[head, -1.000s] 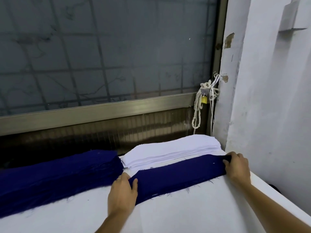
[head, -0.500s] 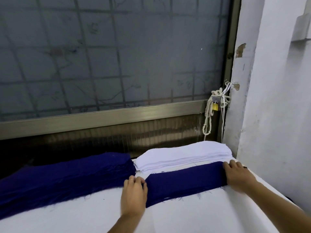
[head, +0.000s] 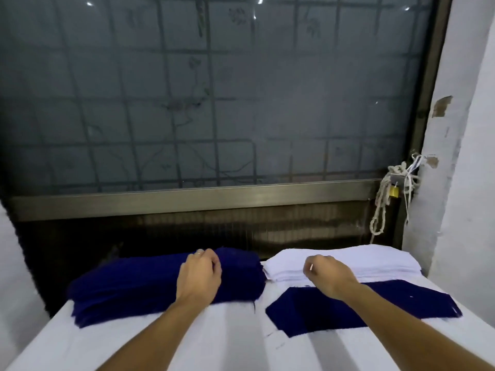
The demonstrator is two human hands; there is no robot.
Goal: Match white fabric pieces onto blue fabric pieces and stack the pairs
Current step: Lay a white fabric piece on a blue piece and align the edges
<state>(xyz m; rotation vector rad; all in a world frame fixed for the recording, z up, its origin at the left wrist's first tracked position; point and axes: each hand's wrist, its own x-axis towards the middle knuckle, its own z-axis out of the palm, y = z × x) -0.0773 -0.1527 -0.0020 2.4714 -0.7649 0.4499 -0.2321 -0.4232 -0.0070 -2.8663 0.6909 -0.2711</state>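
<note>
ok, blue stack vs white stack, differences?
Colour: the blue stack is navy, the white stack white. Side: blue stack sits left, at the left hand; white stack right, at the right hand. Blue stack looks bulkier, white stack flatter. Both lie along the far edge of the table.

The blue fabric stack (head: pixel 128 285) is matt, fuzzy cloth, the white fabric stack (head: pixel 380 261) smoother cloth — the window rail (head: pixel 187 201) brushed metal, the padlock (head: pixel 393 192) probably brass.

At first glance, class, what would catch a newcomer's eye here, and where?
A dark blue stack, back left, and a white stack, back right, stand out on the pale table. One blue piece lies flat before the white stack; the left hand is over the blue stack, the right hand over the white.
</note>
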